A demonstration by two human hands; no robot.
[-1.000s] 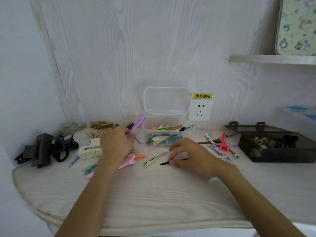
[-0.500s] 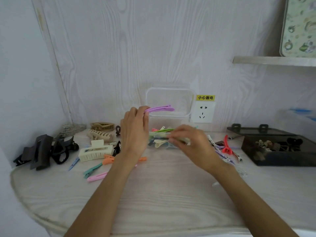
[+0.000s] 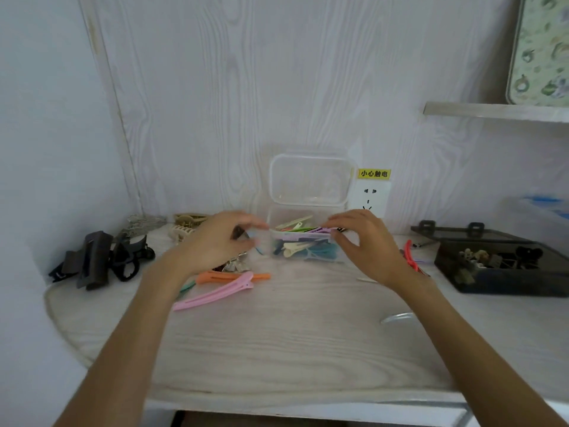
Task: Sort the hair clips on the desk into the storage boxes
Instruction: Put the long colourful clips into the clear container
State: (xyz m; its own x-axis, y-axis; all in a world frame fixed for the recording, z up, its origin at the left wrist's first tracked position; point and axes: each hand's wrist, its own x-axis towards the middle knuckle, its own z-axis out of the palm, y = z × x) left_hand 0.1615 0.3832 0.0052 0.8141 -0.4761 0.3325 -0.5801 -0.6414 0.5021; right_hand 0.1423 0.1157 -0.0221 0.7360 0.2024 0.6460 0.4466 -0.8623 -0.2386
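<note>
Both hands [image 3: 215,241] [image 3: 363,241] at the clear box [image 3: 303,241], perhaps empty-fingered.

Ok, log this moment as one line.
step: filling clear box | left hand: beside box, open | right hand: at box rim | pink clip: on desk

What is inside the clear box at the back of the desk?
The clear box holds a pile of slim clips: cream, green, purple, teal. The right hand covers its right end, so the clips there are hidden.
</note>
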